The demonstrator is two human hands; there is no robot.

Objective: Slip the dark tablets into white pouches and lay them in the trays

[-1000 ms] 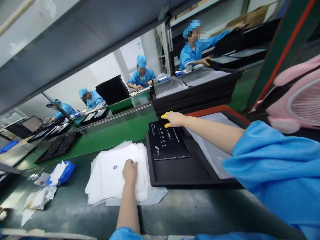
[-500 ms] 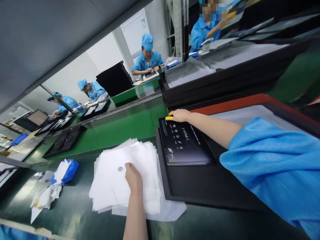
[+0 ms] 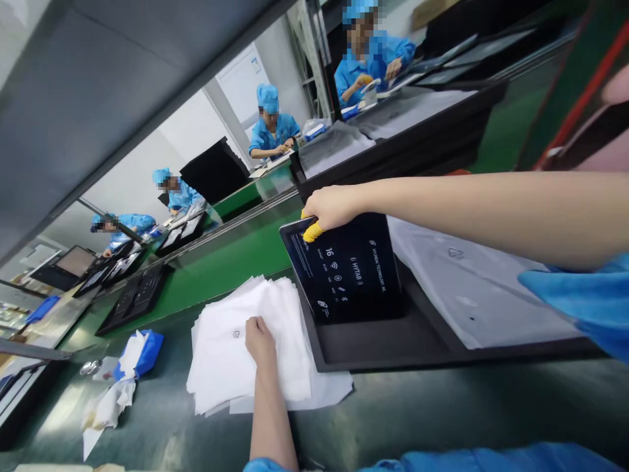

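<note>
My right hand (image 3: 334, 208), with yellow finger covers, grips the far left edge of a black tablet (image 3: 366, 262). White print and icons show across the tablet's face. It is tilted up, its near end low in a black foam tray (image 3: 363, 344). On the left, my left hand (image 3: 260, 341) rests on a stack of white translucent sleeves (image 3: 221, 357), thumb and fingers closed on the top one. A frosted sleeve (image 3: 457, 295) with a recycling mark lies in the tray's right part, under my right forearm; what is inside it is hidden.
Left of the stack stand a blue box of tissues (image 3: 147, 354) and crumpled tissues (image 3: 111, 406). Black trays (image 3: 417, 141) with frosted sleeves are piled behind my right hand. A grey shelf (image 3: 122, 85) hangs overhead. Several co-workers in blue sit across the green bench (image 3: 211, 255).
My right hand has raised the tablet's far edge, so it now leans up from the tray. My left hand stays on the sleeves. The camera view has shifted, showing more of the right compartment.
</note>
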